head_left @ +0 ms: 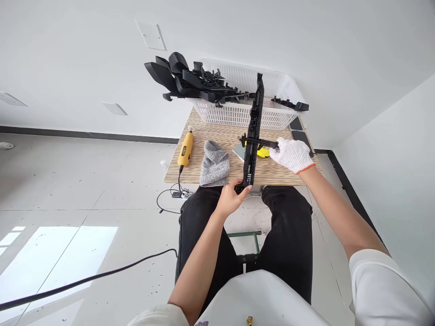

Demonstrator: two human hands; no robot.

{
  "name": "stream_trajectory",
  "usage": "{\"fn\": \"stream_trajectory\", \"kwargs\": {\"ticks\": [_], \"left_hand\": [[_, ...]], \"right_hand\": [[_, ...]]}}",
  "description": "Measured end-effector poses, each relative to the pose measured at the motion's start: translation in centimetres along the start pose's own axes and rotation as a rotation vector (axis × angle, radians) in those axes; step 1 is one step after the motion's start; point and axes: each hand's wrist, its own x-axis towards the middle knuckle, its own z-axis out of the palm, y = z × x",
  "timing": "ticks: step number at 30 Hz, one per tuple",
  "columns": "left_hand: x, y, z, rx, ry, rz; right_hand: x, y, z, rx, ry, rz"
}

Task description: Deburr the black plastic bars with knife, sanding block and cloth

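Observation:
My left hand (233, 197), bare, grips the near end of a long black plastic part (253, 131) at the table's front edge. The part stretches away from me, its far end over the basket. A short black crosspiece (267, 143) crosses it near the middle; I cannot tell whether the two are one piece. My right hand (291, 155), in a white knit glove with an orange cuff, is closed on the crosspiece's right end. Partly hidden behind the part lie a yellow object (263, 152) and a pale flat object (239, 152).
A white plastic basket (231, 115) at the table's back holds several black plastic parts (190, 81), some overhanging its left. A yellow rotary tool (185, 148) with a cord and a grey cloth (215, 165) lie left on the wooden table (200, 124). Dark flat objects (302, 138) lie right.

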Motion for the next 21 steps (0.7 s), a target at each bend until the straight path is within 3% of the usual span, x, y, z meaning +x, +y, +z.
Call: {"fn": "stream_trajectory", "kwargs": {"ticks": [21], "left_hand": [[0.09,-0.19,0.14,-0.029,-0.025,-0.022]], "right_hand": [[-0.01,1.01,0.23,-0.014,-0.025,-0.059]]}}
